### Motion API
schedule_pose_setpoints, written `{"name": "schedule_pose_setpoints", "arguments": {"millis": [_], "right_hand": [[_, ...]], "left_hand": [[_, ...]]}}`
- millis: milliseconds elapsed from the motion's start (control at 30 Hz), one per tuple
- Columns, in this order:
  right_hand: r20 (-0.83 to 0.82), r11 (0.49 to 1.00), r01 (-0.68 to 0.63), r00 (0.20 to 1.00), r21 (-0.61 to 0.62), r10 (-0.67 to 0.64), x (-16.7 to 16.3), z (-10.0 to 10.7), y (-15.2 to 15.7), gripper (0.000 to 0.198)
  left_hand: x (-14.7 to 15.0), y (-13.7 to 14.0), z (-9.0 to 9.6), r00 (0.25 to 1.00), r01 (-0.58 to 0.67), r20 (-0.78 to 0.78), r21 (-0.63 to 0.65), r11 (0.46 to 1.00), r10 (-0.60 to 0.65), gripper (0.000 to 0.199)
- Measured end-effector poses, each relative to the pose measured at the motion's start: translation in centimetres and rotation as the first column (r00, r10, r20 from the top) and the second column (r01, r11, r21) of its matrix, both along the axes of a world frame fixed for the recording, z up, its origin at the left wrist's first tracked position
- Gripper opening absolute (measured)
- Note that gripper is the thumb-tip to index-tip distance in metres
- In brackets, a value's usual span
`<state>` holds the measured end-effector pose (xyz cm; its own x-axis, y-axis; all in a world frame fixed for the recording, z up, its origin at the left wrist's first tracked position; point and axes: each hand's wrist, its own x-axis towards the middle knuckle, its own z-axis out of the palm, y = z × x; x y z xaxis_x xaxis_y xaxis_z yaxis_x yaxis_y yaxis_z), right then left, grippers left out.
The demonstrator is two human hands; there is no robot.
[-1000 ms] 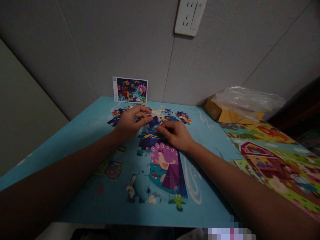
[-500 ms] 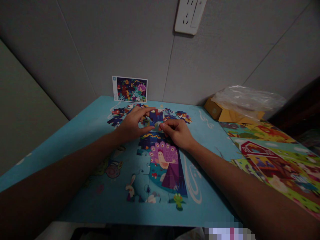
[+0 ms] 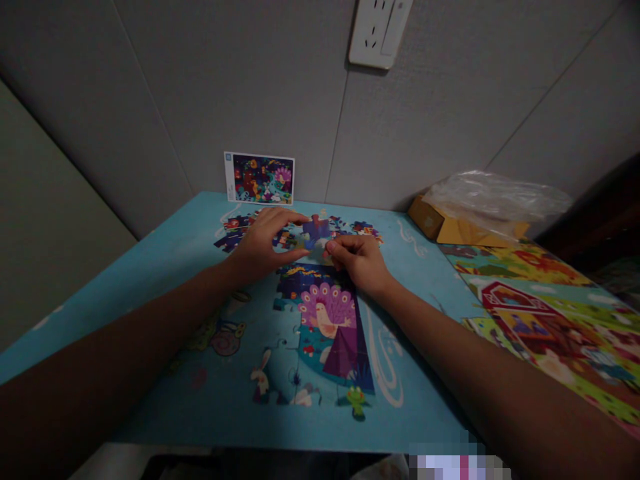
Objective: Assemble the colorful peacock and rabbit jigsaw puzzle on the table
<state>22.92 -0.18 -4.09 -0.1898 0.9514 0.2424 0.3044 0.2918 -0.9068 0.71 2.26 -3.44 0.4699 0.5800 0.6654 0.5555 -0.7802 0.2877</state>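
Note:
A dark blue jigsaw puzzle piece (image 3: 315,229) is raised above the table between my hands, slightly blurred. My right hand (image 3: 361,263) pinches its lower right corner with thumb and forefinger. On the left side, my left hand (image 3: 263,247) has thumb and forefinger spread around the piece's edge; whether they touch it I cannot tell. Just below lies a partly joined jigsaw puzzle (image 3: 325,333) with a pink-purple peacock, a rabbit and a frog. Behind my hands, loose puzzle pieces (image 3: 239,227) are scattered, some hidden by my left hand.
A picture card (image 3: 264,179) leans on the wall at the back. To the right stands a yellow box (image 3: 463,230) under clear plastic wrap (image 3: 500,193). A colourful farm picture (image 3: 555,333) lies at the right. A socket (image 3: 375,33) is on the wall.
The raised piece has shifted slightly and turned in my right hand's pinch. My right hand has moved a little to the right, and my left fingers have drawn slightly left.

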Motion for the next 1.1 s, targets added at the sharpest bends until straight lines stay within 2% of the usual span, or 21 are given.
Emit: {"name": "schedule_pose_setpoints", "arguments": {"millis": [67, 133, 200, 267, 400, 467, 567, 667, 767, 933, 1033, 1100], "right_hand": [[-0.069, 0.992, 0.130, 0.989, -0.011, -0.130, 0.9, 0.1, 0.8, 0.032], [-0.064, 0.961, 0.269, 0.960, -0.059, -0.272, 2.0, 0.0, 1.7, 0.027], [0.016, 0.915, 0.388, 0.921, -0.109, -0.388, 3.1, -0.1, 2.4, 0.022], [0.128, 0.878, 0.461, 0.886, -0.131, -0.447, 3.9, -0.2, 2.9, 0.020], [0.400, 0.846, 0.533, 0.781, -0.026, -0.479, 4.1, -0.1, 3.0, 0.022], [0.504, 0.837, 0.546, 0.719, 0.014, -0.478, 3.9, 0.2, 2.8, 0.024], [0.599, 0.831, 0.556, 0.662, 0.010, -0.450, 3.7, 0.5, 2.7, 0.028], [0.642, 0.834, 0.552, 0.634, 0.013, -0.430, 3.5, 0.7, 2.7, 0.029], [0.658, 0.837, 0.546, 0.626, 0.013, -0.418, 3.4, 0.8, 2.6, 0.026], [0.585, 0.850, 0.522, 0.667, 0.075, -0.461, 3.1, 0.7, 2.1, 0.027], [0.529, 0.893, 0.411, 0.725, 0.183, -0.441, 2.5, 0.6, 1.7, 0.032], [0.512, 0.925, 0.298, 0.771, 0.236, -0.379, 1.9, 0.5, 1.3, 0.036]], "left_hand": [[-0.4, 0.5, -0.1, 0.997, -0.080, -0.001, -0.004, 0.997, 0.080, 0.039], [-1.0, 1.3, -0.5, 0.980, -0.198, -0.028, -0.031, 0.980, 0.197, 0.034], [-1.7, 2.2, -1.2, 0.943, -0.327, -0.090, -0.073, 0.942, 0.320, 0.035], [-2.2, 3.0, -1.9, 0.902, -0.420, -0.155, -0.110, 0.901, 0.402, 0.034], [-2.6, 3.5, -2.7, 0.864, -0.478, -0.265, -0.168, 0.862, 0.428, 0.040], [-2.4, 3.3, -2.4, 0.853, -0.490, -0.308, -0.193, 0.850, 0.421, 0.041], [-2.0, 2.6, -1.5, 0.826, -0.526, -0.359, -0.217, 0.822, 0.434, 0.042], [-1.7, 2.0, -0.8, 0.789, -0.573, -0.418, -0.238, 0.784, 0.450, 0.040], [-1.5, 1.6, -0.4, 0.772, -0.585, -0.465, -0.256, 0.769, 0.433, 0.036], [-1.4, 1.5, -0.4, 0.777, -0.582, -0.463, -0.275, 0.765, 0.425, 0.029], [-1.5, 1.6, -0.5, 0.787, -0.573, -0.451, -0.280, 0.770, 0.421, 0.023], [-1.5, 1.7, -0.4, 0.801, -0.553, -0.432, -0.273, 0.787, 0.414, 0.021]]}}
